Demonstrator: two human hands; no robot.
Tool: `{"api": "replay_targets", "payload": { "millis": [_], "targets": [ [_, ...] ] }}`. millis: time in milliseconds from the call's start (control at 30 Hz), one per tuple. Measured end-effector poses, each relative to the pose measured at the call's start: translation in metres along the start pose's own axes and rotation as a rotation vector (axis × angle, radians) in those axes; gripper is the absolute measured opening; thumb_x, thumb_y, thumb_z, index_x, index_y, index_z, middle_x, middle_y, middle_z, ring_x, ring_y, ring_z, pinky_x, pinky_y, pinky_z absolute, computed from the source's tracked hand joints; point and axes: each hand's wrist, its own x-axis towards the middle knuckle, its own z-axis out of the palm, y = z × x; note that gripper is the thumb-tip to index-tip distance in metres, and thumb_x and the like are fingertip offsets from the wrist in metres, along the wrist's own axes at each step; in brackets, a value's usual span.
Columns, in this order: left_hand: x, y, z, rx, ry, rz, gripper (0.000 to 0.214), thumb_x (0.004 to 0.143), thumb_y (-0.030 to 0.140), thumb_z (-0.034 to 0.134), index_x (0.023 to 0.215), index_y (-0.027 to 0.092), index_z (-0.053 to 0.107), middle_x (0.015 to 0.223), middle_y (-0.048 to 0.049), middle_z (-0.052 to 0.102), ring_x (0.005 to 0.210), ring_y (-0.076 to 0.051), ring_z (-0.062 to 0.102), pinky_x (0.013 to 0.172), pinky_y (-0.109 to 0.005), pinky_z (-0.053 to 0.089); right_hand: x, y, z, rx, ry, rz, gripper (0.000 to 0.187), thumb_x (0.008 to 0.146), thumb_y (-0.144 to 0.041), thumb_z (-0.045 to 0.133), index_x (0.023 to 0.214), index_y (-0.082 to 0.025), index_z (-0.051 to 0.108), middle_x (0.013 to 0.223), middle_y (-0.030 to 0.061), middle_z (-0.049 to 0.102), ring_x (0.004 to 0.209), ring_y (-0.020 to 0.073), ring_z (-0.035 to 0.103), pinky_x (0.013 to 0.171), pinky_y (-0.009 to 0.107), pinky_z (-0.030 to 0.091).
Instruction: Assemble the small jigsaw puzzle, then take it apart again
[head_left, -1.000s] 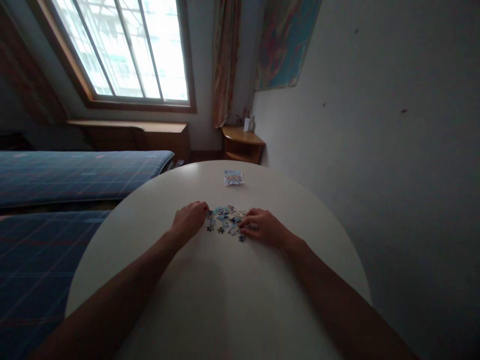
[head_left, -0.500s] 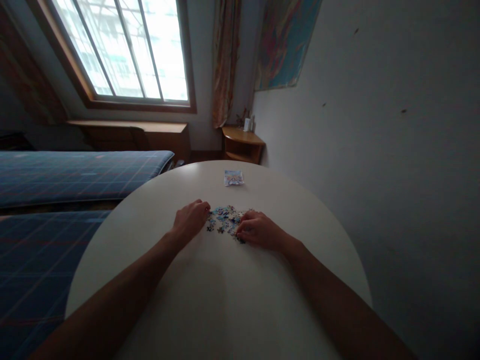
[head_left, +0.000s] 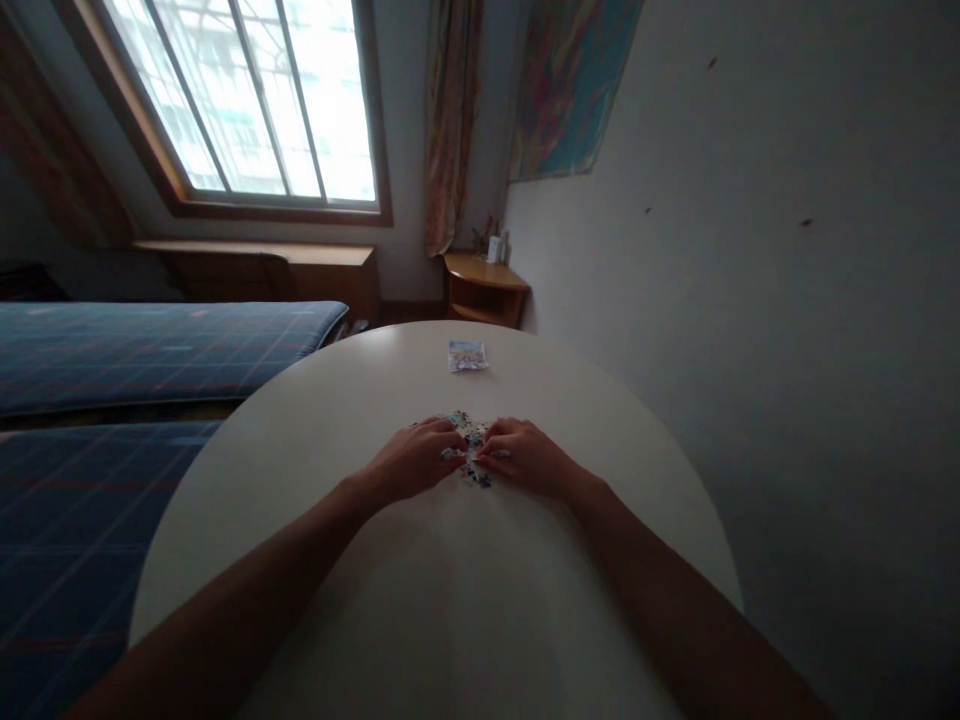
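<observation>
A heap of small jigsaw puzzle pieces (head_left: 475, 436), blue, white and dark, lies on the white round table (head_left: 450, 590). From the left, my left hand (head_left: 424, 455) reaches over the heap with fingers curled down, and pale pieces show at its fingertips. Opposite it, my right hand (head_left: 525, 455) has its thumb and fingers bent together on the pieces at the heap's right side. The fingertips of both hands almost meet. Part of the heap is covered by the hands, so the exact pieces gripped are hidden. Beyond them a small picture packet (head_left: 467, 355) lies flat.
Left of the table are blue plaid mattresses (head_left: 150, 350). A bare white wall (head_left: 750, 330) runs along the right. In the back corner stands a wooden shelf unit (head_left: 486, 275) with small items on top, near a long wooden desk (head_left: 330, 255) below the window.
My left hand has moved right, from the heap's left edge onto the pieces, close to my right hand. My right hand has shifted only slightly, its fingers still bent at the pieces.
</observation>
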Motion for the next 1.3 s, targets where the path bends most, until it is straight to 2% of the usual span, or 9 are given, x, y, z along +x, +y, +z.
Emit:
{"api": "replay_targets", "payload": {
  "millis": [200, 367, 533, 833, 1000, 1167, 1300],
  "targets": [
    [0.003, -0.001, 0.014, 0.010, 0.110, 0.010, 0.021, 0.093, 0.029, 0.058, 0.114, 0.025, 0.064, 0.117, -0.0049, 0.065, 0.111, -0.022, 0.056, 0.094, -0.035, 0.048, 0.001, -0.003, 0.001, 0.030, 0.015, 0.016, 0.008, 0.087, -0.027, 0.067, 0.086, -0.022, 0.072, 0.094, 0.0046, 0.068, 0.087, 0.0165, 0.062, 0.082, 0.029, 0.044],
    [0.008, -0.007, 0.028, 0.027, 0.167, -0.039, 0.030, 0.095, 0.025, 0.055, 0.125, 0.022, 0.060, 0.128, -0.0056, 0.062, 0.119, -0.022, 0.052, 0.102, -0.038, 0.045, 0.002, 0.002, 0.002, -0.018, 0.068, 0.149, 0.012, 0.086, -0.029, 0.067, 0.094, -0.020, 0.071, 0.094, 0.0055, 0.069, 0.090, 0.0191, 0.062, 0.084, 0.032, 0.044],
    [0.011, -0.009, 0.032, 0.033, 0.175, -0.048, 0.022, 0.097, 0.023, 0.052, 0.112, 0.024, 0.067, 0.121, -0.0029, 0.066, 0.113, -0.021, 0.055, 0.098, -0.036, 0.046, 0.003, 0.008, 0.005, -0.051, 0.109, 0.222, 0.023, 0.088, -0.032, 0.065, 0.108, -0.022, 0.072, 0.104, 0.0071, 0.068, 0.097, 0.0204, 0.060, 0.087, 0.034, 0.044],
    [0.014, -0.012, 0.033, 0.028, 0.195, -0.077, 0.016, 0.095, 0.022, 0.057, 0.100, 0.026, 0.071, 0.108, -0.0004, 0.072, 0.104, -0.020, 0.059, 0.093, -0.033, 0.047, 0.007, 0.002, 0.008, -0.011, 0.137, 0.256, 0.014, 0.081, -0.026, 0.071, 0.094, -0.020, 0.072, 0.097, 0.0060, 0.069, 0.093, 0.0204, 0.060, 0.087, 0.033, 0.044],
    [0.016, -0.014, 0.032, 0.014, 0.231, -0.124, 0.016, 0.096, 0.024, 0.055, 0.097, 0.026, 0.071, 0.102, -0.0009, 0.073, 0.100, -0.020, 0.061, 0.090, -0.032, 0.047, 0.008, 0.001, 0.007, 0.093, 0.149, 0.285, 0.006, 0.082, -0.021, 0.069, 0.087, -0.020, 0.071, 0.083, 0.0032, 0.071, 0.084, 0.0191, 0.060, 0.078, 0.030, 0.045],
    [0.016, -0.017, 0.030, -0.021, 0.299, -0.197, 0.017, 0.096, 0.025, 0.053, 0.097, 0.024, 0.070, 0.102, -0.0026, 0.072, 0.100, -0.021, 0.061, 0.090, -0.032, 0.047, 0.005, 0.007, 0.006, 0.145, 0.158, 0.304, 0.012, 0.081, -0.013, 0.064, 0.086, -0.020, 0.072, 0.083, 0.0029, 0.072, 0.084, 0.0183, 0.060, 0.077, 0.029, 0.045],
    [0.014, -0.019, 0.030, -0.068, 0.320, -0.244, 0.018, 0.096, 0.026, 0.053, 0.097, 0.023, 0.070, 0.098, -0.0029, 0.072, 0.096, -0.021, 0.063, 0.086, -0.031, 0.048, 0.003, 0.010, 0.005, 0.161, 0.171, 0.351, 0.011, 0.081, -0.014, 0.066, 0.088, -0.020, 0.073, 0.082, 0.0038, 0.070, 0.082, 0.0177, 0.060, 0.075, 0.028, 0.045]
  ]
}}
